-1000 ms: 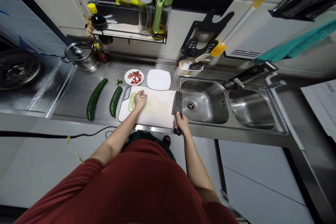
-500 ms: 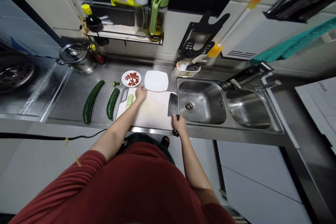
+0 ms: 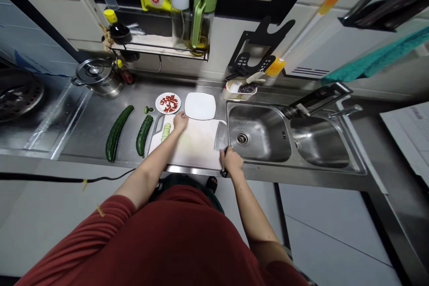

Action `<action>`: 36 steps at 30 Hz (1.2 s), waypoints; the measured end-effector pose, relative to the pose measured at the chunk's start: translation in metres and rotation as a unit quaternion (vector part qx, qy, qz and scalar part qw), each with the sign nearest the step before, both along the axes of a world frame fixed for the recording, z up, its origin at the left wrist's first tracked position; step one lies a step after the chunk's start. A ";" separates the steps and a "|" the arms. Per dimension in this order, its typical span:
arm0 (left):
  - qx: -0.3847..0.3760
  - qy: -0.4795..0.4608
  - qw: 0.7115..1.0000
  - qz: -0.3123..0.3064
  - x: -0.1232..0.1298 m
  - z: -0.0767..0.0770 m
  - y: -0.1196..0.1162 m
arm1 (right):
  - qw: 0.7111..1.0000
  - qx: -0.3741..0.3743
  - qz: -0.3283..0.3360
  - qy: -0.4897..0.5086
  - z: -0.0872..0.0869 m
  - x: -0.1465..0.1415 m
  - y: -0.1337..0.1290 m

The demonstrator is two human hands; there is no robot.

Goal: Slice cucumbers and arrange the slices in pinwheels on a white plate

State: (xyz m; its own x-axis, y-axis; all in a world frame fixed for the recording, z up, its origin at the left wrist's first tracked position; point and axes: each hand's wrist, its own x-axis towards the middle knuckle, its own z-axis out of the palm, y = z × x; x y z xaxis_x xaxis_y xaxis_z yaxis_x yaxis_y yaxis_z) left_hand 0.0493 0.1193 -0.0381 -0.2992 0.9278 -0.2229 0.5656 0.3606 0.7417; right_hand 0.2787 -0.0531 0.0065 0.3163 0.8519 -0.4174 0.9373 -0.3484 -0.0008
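Observation:
My right hand (image 3: 232,161) grips the black handle of a cleaver (image 3: 220,136). Its broad blade lies over the right end of the white cutting board (image 3: 192,147). At the board's far edge is my left hand (image 3: 181,122), its fingers curled closed; whatever they may hold is hidden. A row of pale green cucumber slices (image 3: 166,132) rests on the board's left part, partly behind my left forearm. Left of the board lie a shorter cucumber (image 3: 144,136) and a long whole cucumber (image 3: 119,134). Small green cucumber ends (image 3: 149,109) sit behind the shorter one.
Behind the board stand a plate of chopped red pieces (image 3: 168,112) and a white square plate (image 3: 200,106). A double sink (image 3: 259,136) adjoins on the right. A lidded steel pot (image 3: 98,78) is at the back left, below a shelf (image 3: 157,47) with bottles.
The cleaver's blade has turned slightly and now catches more light, and my right hand has shifted a little to the right. My left hand stays at the board's far edge.

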 end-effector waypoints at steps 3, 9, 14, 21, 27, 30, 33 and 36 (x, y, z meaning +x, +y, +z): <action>-0.005 -0.001 1.000 0.000 -0.001 -0.001 0.002 | 1.000 -0.007 -0.003 -0.002 0.008 0.003 0.008; 0.004 -0.003 1.000 0.008 0.001 0.000 0.005 | 0.995 0.090 0.002 0.033 0.030 0.006 0.052; 0.005 -0.007 1.000 0.006 0.004 -0.001 0.011 | 0.986 0.147 0.006 0.074 0.030 0.000 0.108; -0.003 0.001 1.000 0.003 0.006 -0.003 0.019 | 0.984 0.100 -0.022 0.143 -0.003 -0.012 0.174; -0.010 0.004 1.000 -0.012 0.005 -0.003 0.025 | 0.978 0.083 -0.059 0.183 -0.022 -0.020 0.195; -0.013 0.002 1.000 -0.015 0.004 -0.005 0.026 | 0.974 0.086 -0.073 0.198 -0.027 -0.022 0.199; -0.018 0.003 1.000 -0.008 0.004 -0.006 0.027 | 0.972 0.090 -0.085 0.202 -0.031 -0.023 0.201; -0.014 -0.001 1.000 0.003 0.004 -0.004 0.027 | 0.969 0.096 -0.088 0.211 -0.033 -0.022 0.202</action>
